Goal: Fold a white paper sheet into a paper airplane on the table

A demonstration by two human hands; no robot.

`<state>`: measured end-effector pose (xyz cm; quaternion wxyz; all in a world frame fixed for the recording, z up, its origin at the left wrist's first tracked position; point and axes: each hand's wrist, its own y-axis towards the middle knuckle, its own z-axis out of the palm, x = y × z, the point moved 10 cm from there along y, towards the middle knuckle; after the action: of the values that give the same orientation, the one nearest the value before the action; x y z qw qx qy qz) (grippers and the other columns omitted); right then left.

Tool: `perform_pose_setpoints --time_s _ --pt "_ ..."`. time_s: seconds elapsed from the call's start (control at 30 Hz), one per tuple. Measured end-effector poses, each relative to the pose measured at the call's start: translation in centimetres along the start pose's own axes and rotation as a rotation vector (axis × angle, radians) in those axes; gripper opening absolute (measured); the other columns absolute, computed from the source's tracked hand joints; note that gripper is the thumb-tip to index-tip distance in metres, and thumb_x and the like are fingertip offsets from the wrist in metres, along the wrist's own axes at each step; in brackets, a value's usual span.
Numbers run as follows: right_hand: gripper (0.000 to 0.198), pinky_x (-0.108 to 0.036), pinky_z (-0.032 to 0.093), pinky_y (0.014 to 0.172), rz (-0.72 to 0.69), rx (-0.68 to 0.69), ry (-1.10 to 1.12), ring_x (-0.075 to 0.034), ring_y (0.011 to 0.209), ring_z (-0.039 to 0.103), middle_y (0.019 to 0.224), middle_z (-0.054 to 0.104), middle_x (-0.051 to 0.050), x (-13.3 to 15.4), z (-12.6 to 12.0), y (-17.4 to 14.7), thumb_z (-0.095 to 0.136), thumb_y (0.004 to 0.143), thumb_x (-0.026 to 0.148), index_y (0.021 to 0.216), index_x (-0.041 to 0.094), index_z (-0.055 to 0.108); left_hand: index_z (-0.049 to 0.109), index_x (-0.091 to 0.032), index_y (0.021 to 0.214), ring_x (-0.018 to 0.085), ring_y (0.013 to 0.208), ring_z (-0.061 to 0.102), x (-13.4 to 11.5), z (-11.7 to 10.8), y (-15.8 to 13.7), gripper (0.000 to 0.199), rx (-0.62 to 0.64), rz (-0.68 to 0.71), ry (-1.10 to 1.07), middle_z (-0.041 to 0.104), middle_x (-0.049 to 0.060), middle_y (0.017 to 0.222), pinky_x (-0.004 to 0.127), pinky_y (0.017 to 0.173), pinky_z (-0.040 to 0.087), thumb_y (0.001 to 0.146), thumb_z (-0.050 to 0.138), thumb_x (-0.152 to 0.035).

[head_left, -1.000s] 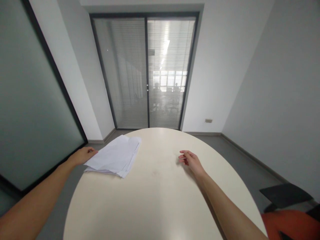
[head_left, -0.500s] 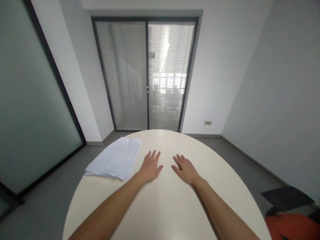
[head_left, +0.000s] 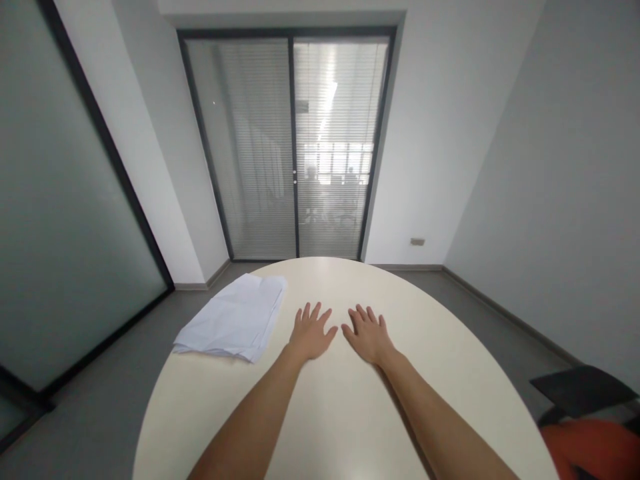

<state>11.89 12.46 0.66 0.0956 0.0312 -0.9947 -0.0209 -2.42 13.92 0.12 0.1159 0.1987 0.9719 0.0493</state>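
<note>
My left hand (head_left: 312,335) is palm down over the round cream table (head_left: 330,420), fingers spread and holding nothing. Close beside it is my right hand (head_left: 369,337), also palm down with its fingers apart and nothing in it. A small gap separates the two thumbs. To the left of my left hand lies a stack of white paper sheets (head_left: 233,317), slightly crumpled and overlapping, near the table's left edge. Neither hand touches the paper.
An orange chair (head_left: 595,443) with a black armrest (head_left: 583,390) stands at the lower right, beside the table. Beyond the table is a glass door (head_left: 240,153) with blinds. A frosted glass panel (head_left: 65,220) runs along the left.
My left hand has moved a little to the right, nearer to my right hand, whose fingers now look more spread. The paper lies as before; the view has shifted slightly.
</note>
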Motion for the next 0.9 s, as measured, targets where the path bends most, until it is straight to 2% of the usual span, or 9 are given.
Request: perform_pose_setpoints --time_s 0.2,0.4,0.63,0.9 --pt "0.070 -0.055 0.008 0.118 -0.108 -0.012 0.003 -0.034 0.149 0.017 0.161 0.024 -0.016 0.2 -0.5 -0.2 0.035 0.095 0.053 0.153 0.014 0.033 0.047 -0.022 0.145 0.029 0.144 0.031 1.0 -1.1 0.7 0.053 -0.078 0.016 0.036 0.039 0.009 0.155 0.046 0.119 0.025 0.099 0.035 -0.046" --pt "0.070 -0.052 0.012 0.119 -0.114 0.001 0.064 -0.031 0.150 0.017 0.162 0.024 -0.014 -0.2 -0.2 0.6 0.038 0.094 0.054 0.152 0.017 0.035 0.044 -0.023 0.147 0.031 0.146 0.028 1.4 -0.5 1.3 0.055 -0.073 -0.005 0.029 0.036 0.010 0.157 0.051 0.119 0.022 0.098 0.035 -0.047" --pt "0.073 -0.054 0.005 0.119 -0.139 -0.015 0.047 -0.032 0.151 0.011 0.162 0.023 -0.011 0.4 -0.2 0.6 0.037 0.093 0.060 0.153 0.018 0.034 0.042 -0.024 0.148 0.032 0.147 0.025 1.6 -0.2 1.6 0.055 -0.040 -0.008 0.025 0.033 0.009 0.159 0.051 0.120 0.021 0.099 0.034 -0.048" --pt "0.075 -0.051 0.006 0.120 -0.140 0.042 0.077 -0.030 0.151 0.012 0.163 0.021 -0.010 0.3 -0.2 0.5 0.036 0.093 0.061 0.154 0.018 0.031 0.041 -0.024 0.148 0.031 0.148 0.024 1.2 -0.2 1.4 0.055 -0.025 -0.006 0.036 0.032 0.009 0.159 0.051 0.120 0.020 0.099 0.031 -0.048"
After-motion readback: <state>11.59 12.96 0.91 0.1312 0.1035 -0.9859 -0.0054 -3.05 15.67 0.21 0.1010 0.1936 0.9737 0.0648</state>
